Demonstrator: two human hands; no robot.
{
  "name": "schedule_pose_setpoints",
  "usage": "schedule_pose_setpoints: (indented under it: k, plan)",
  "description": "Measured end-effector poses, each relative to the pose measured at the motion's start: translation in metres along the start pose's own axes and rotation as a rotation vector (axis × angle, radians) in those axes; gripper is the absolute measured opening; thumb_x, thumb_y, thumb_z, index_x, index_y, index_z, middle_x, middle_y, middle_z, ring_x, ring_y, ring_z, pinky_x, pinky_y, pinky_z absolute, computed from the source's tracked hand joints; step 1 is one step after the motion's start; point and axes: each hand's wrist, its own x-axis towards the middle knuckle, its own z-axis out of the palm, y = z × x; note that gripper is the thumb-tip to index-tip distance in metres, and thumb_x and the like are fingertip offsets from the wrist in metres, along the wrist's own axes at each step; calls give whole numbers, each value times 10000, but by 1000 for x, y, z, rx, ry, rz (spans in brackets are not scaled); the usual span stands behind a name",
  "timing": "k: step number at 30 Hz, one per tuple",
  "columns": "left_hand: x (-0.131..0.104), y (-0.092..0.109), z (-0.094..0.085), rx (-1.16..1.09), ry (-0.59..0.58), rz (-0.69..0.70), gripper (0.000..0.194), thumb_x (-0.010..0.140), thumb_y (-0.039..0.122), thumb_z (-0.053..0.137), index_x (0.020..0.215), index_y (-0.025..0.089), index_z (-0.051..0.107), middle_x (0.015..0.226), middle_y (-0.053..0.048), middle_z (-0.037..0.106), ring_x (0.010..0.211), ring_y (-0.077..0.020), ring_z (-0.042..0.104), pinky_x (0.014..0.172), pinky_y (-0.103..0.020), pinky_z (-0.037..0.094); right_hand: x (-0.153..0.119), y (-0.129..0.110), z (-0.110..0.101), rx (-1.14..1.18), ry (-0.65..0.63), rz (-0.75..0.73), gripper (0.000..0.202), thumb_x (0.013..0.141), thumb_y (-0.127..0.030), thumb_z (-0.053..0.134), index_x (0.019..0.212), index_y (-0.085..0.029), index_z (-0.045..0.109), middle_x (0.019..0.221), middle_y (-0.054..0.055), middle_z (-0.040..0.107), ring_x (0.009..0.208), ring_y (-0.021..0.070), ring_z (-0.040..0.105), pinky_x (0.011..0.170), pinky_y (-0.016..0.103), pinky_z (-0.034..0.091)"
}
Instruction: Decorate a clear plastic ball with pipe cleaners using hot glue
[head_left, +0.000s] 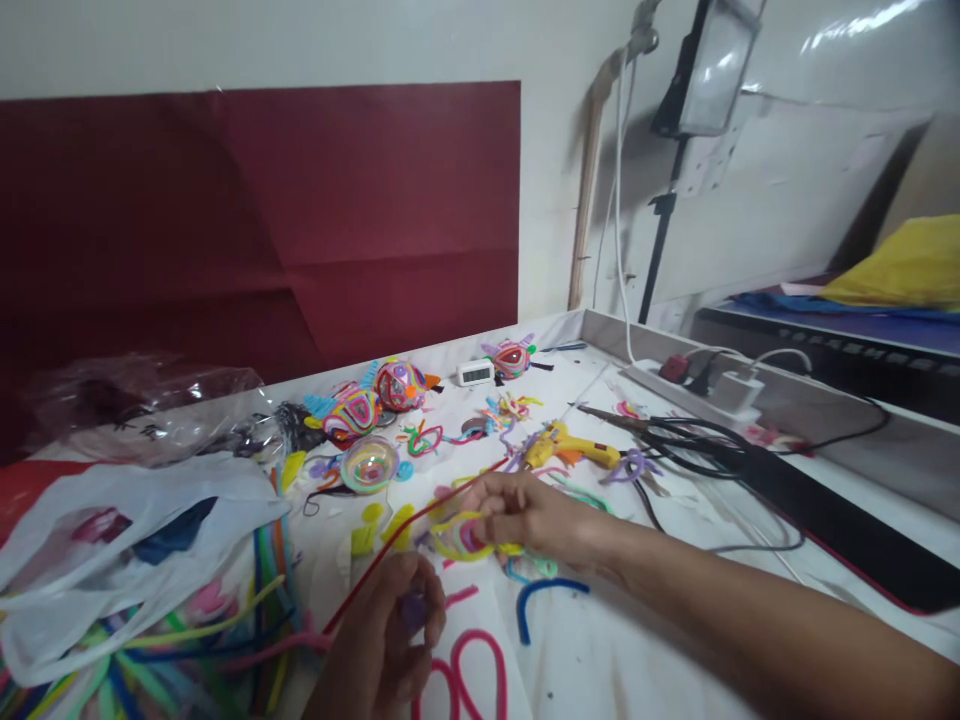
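My right hand (517,515) is closed on a flat coiled piece (461,535) with a yellow rim and pink middle. Below and left of it, my left hand (397,625) is curled round a small purple object (413,612), partly hidden by the fingers. A long thin red strip (397,530) runs diagonally between the hands. Pink-handled scissors (480,665) lie on the white table below. Just beyond my right hand rests a yellow glue gun (577,448). A curved blue strip (551,588) lies under my right forearm.
Colourful wrapped ornaments (352,410) stand at the back beside a small white timer (475,373). A clear round dish (369,464) sits in front. Plastic bags (142,510) and coloured strips (172,640) fill the left. Black cables (682,440) and a power strip (694,392) lie right.
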Motion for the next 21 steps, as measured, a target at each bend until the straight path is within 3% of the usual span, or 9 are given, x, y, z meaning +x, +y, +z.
schedule_pose_setpoints:
  k: [5,8,11,21]
  plan:
    - [4,11,18,167,-54,-49,474,744,617,614,655,161,517,414,61,461,265,-2,263,289,-126,151,-2,2,-4,0,-39,-32,309,636,-360,774,825,-164,627,631,-43,598,507,69,479,505,202,388]
    - [5,15,29,268,-6,9,419,725,578,644,754,176,533,434,82,449,292,-4,243,302,-124,145,0,6,-4,3,-57,-41,309,641,-361,781,836,-164,646,644,-39,606,527,69,478,517,201,376]
    - [8,13,35,340,-11,20,344,722,497,653,729,184,509,390,105,388,295,-4,195,306,-124,133,2,11,-5,5,-70,-48,337,642,-387,789,850,-154,662,668,-21,626,560,81,496,548,216,383]
    - [19,-2,28,265,72,93,318,686,449,672,739,178,515,402,119,339,342,-11,176,326,-135,118,0,14,-6,26,-63,-54,409,626,-373,834,906,-154,630,748,-6,649,620,94,545,588,231,382]
